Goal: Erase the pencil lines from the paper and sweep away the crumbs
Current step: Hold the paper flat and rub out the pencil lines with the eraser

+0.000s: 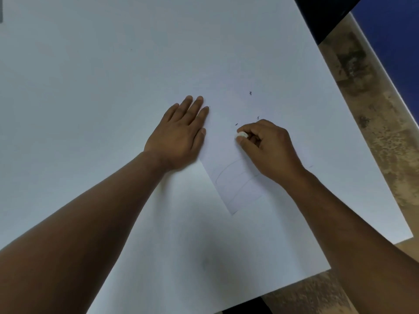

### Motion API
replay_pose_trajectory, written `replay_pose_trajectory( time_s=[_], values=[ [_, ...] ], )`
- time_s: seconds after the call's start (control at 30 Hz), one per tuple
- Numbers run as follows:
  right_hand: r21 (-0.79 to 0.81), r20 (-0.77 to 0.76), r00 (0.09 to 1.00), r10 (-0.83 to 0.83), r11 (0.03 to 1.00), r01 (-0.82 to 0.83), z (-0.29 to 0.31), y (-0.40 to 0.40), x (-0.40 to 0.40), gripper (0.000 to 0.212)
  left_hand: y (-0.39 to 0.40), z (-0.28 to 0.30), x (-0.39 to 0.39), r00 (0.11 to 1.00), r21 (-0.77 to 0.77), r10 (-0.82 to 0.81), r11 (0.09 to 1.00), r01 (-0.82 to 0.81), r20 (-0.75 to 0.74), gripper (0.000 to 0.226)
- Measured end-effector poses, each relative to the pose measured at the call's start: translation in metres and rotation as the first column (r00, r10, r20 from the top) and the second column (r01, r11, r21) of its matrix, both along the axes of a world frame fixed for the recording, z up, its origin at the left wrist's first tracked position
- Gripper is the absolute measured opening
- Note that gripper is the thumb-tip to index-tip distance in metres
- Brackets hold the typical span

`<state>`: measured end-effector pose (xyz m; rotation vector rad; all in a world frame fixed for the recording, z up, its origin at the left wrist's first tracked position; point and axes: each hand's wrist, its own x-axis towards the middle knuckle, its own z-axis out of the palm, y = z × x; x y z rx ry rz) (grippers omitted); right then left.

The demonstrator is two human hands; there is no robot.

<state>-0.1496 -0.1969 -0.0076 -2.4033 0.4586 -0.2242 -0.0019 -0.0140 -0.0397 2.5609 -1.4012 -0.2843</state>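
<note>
Midway: upper paper rubbed clean, crumbs scattered; curved pencil lines remaining (sweeping undone). Right hand pinching eraser; left hand flat, fingers straight.

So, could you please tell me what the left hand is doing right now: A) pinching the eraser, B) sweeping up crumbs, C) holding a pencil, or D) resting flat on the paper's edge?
D: the left hand lies flat with straight fingers on the paper, while the right hand pinches the eraser.

Head camera looks steeply down, close above the paper
</note>
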Motion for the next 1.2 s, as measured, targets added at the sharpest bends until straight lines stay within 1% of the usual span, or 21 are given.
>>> replay_pose_trajectory(
  time_s=[0.1, 0.17, 0.23, 0.3, 0.37, 0.43, 0.5, 0.57, 0.63, 0.67, 0.77, 0.87, 0.93, 1.0, 1.03, 1.1, 1.13, 1.2],
  values=[
    [-0.162, 0.029, 0.995, 0.095, 0.983, -0.089, 0.001, 0.016, 0.022, 0.017, 0.001, -0.003, 0.0, 1.0, -0.004, -0.001, 1.0, 0.001, 0.021, 0.058],
    [-0.296, 0.016, 0.987, 0.16, 0.943, -0.148, -0.001, 0.022, 0.033, 0.018, 0.001, -0.003, 0.0, 1.0, -0.002, 0.001, 1.0, -0.001, 0.02, 0.058],
    [-0.371, -0.023, 0.976, 0.215, 0.905, -0.208, -0.002, 0.024, 0.033, 0.018, 0.0, -0.003, 0.0, 1.0, -0.004, 0.01, 1.0, -0.01, 0.018, 0.062],
    [-0.412, -0.077, 0.962, 0.262, 0.87, -0.27, -0.003, 0.021, 0.019, 0.018, -0.001, -0.002, -0.001, 1.0, -0.007, 0.019, 1.0, -0.018, 0.016, 0.063],
    [-0.4, -0.143, 0.945, 0.295, 0.856, -0.328, 0.0, 0.012, 0.0, 0.02, -0.001, -0.001, -0.002, 1.0, -0.007, 0.025, 1.0, -0.025, 0.019, 0.062],
    [-0.341, -0.227, 0.925, 0.305, 0.865, -0.369, 0.008, 0.006, -0.014, 0.024, 0.0, -0.001, -0.003, 0.999, -0.008, 0.03, 1.0, -0.029, 0.027, 0.059],
    [-0.305, -0.278, 0.914, 0.295, 0.875, -0.375, 0.012, 0.006, -0.01, 0.02, -0.001, -0.001, -0.003, 0.999, -0.006, 0.029, 1.0, -0.029, 0.035, 0.058],
    [-0.281, -0.217, 0.937, 0.274, 0.902, -0.329, 0.014, 0.015, 0.006, 0.013, -0.001, 0.0, -0.004, 0.999, -0.003, 0.028, 1.0, -0.028, 0.028, 0.059],
    [-0.283, -0.127, 0.955, 0.267, 0.913, -0.293, 0.012, 0.029, 0.026, 0.016, 0.0, 0.001, -0.004, 0.999, -0.005, 0.031, 1.0, -0.031, 0.027, 0.062],
    [-0.293, -0.118, 0.956, 0.27, 0.91, -0.293, 0.01, 0.036, 0.032, 0.017, 0.0, 0.001, -0.004, 0.999, -0.007, 0.027, 1.0, -0.027, 0.029, 0.062],
    [-0.325, -0.139, 0.951, 0.276, 0.895, -0.307, 0.004, 0.05, 0.026, 0.018, 0.001, -0.003, -0.003, 0.999, -0.016, 0.017, 1.0, -0.016, 0.038, 0.057],
    [-0.346, -0.155, 0.937, 0.314, 0.871, -0.349, 0.009, 0.053, -0.002, 0.013, 0.001, -0.003, -0.002, 0.999, -0.018, 0.023, 1.0, -0.023, 0.046, 0.056],
    [-0.301, -0.217, 0.909, 0.357, 0.861, -0.41, 0.014, 0.052, -0.019, 0.013, 0.0, -0.001, -0.003, 0.999, -0.005, 0.029, 1.0, -0.029, 0.041, 0.057],
    [-0.231, -0.283, 0.887, 0.365, 0.871, -0.433, 0.017, 0.047, -0.021, 0.014, -0.001, 0.0, -0.004, 0.999, 0.004, 0.033, 0.999, -0.034, 0.034, 0.057],
    [-0.207, -0.282, 0.891, 0.357, 0.884, -0.42, 0.018, 0.045, -0.015, 0.013, -0.001, 0.0, -0.004, 0.999, 0.006, 0.034, 0.999, -0.034, 0.032, 0.057],
    [-0.185, -0.203, 0.926, 0.319, 0.916, -0.356, 0.017, 0.043, 0.003, 0.012, -0.001, 0.0, -0.005, 0.999, 0.003, 0.034, 0.999, -0.034, 0.031, 0.057],
    [-0.202, -0.162, 0.94, 0.299, 0.923, -0.328, 0.016, 0.045, 0.014, 0.013, 0.0, 0.0, -0.005, 0.999, 0.001, 0.036, 0.999, -0.036, 0.032, 0.057],
    [-0.258, -0.152, 0.945, 0.291, 0.911, -0.322, 0.012, 0.05, 0.028, 0.015, 0.0, 0.001, -0.006, 0.999, -0.005, 0.039, 0.999, -0.039, 0.032, 0.057]
  ],
)
